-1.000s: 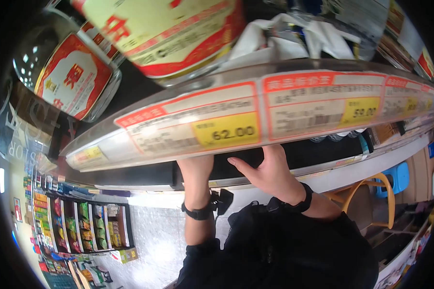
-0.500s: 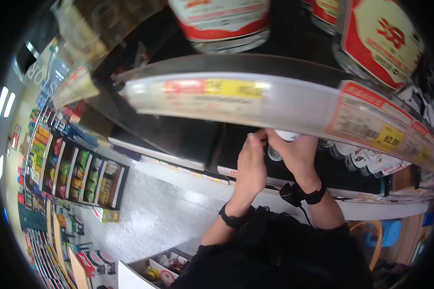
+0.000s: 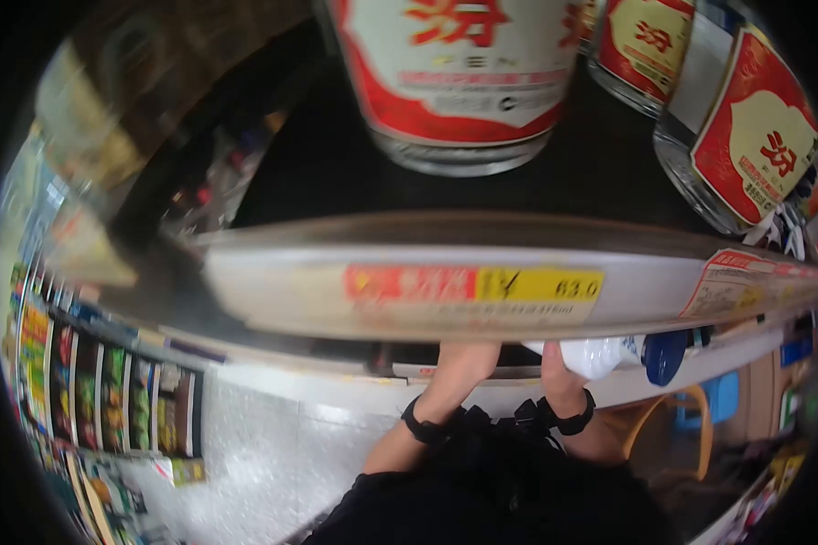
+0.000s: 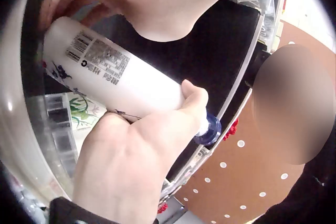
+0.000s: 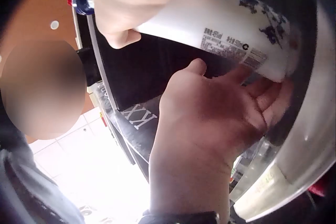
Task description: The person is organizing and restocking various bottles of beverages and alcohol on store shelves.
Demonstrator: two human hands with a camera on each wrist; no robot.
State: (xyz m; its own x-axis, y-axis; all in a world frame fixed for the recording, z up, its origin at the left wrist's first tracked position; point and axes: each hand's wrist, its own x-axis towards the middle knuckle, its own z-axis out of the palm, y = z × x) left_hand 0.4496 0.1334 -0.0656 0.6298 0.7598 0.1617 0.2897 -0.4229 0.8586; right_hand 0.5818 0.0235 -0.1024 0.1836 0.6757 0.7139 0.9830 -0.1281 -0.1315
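A white liquor bottle (image 3: 593, 358) with blue floral decoration lies tilted sideways below the shelf edge, its blue cap (image 3: 666, 356) pointing right. My right hand (image 3: 563, 386) grips it near the neck; in the left wrist view this same hand (image 4: 131, 140) enters from below, thumb laid along the bottle (image 4: 142, 74). My left hand (image 3: 468, 363) is at the base end, its fingers hidden by the shelf in the head view. The right wrist view shows that left hand (image 5: 210, 108) palm up, fingers extended against the base and thumb apart from it. The printed back label faces both wrist cameras.
Above my hands runs a shelf edge (image 3: 309, 291) with price tags. Large clear bottles with red labels, one of them (image 3: 473, 82) in the middle, stand on that shelf. A snack rack (image 3: 118, 391) is at the left, a wooden chair (image 3: 691, 427) at the right.
Both hands held nothing visible a second ago, then closed in around an upright bottle under the shelf. Now the bottle is tipped sideways, cap to the right. The head view has shifted.
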